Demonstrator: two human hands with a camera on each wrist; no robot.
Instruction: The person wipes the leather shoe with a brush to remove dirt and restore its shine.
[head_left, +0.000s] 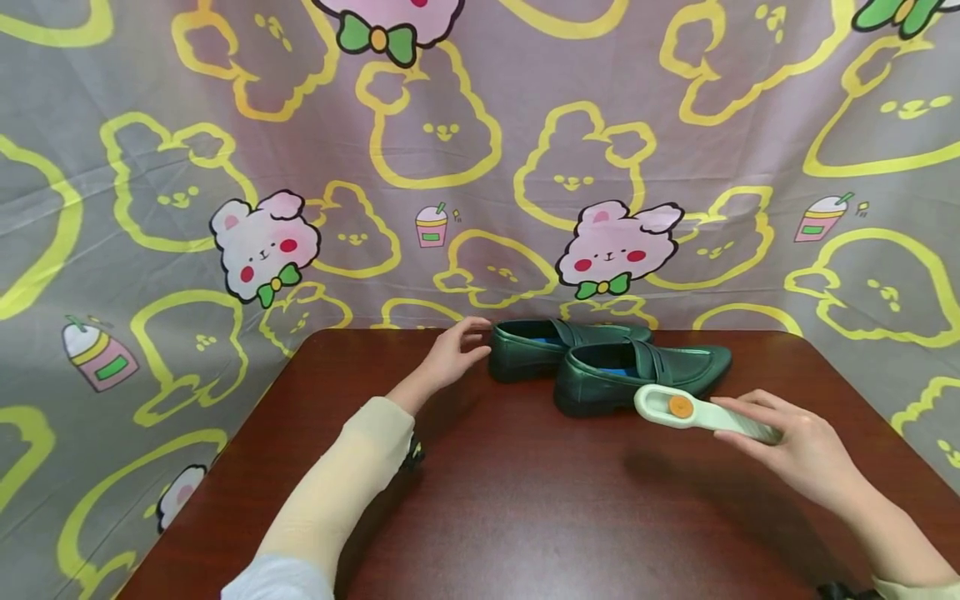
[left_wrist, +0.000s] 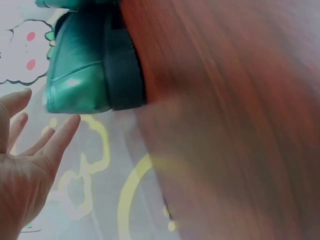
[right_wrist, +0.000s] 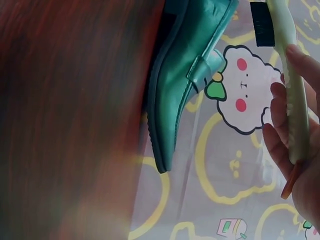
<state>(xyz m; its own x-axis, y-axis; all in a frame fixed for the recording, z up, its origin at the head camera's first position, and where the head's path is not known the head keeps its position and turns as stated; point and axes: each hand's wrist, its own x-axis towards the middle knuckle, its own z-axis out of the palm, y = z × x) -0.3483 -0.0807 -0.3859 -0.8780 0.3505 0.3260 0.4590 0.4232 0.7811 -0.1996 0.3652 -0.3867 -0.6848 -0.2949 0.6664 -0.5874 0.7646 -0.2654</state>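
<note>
Two dark green loafers stand side by side toward the back of the table, toes pointing right. The nearer loafer (head_left: pixel 637 375) partly covers the farther loafer (head_left: pixel 525 354). My left hand (head_left: pixel 453 354) is at the heel of the farther one, fingers loosely spread and holding nothing. In the left wrist view a fingertip lies very close to that heel (left_wrist: pixel 80 90); contact is unclear. My right hand (head_left: pixel 806 446) grips a pale green brush (head_left: pixel 738 421) with an orange round button. Its black bristles (right_wrist: pixel 262 24) show in the right wrist view, above the tabletop near the front loafer.
The brown wooden table (head_left: pixel 525 500) ends just behind the shoes. A grey curtain (head_left: pixel 480 200) with yellow outlines and rabbit faces hangs behind and around it. Blue patches (head_left: pixel 615 372) show inside the loafers.
</note>
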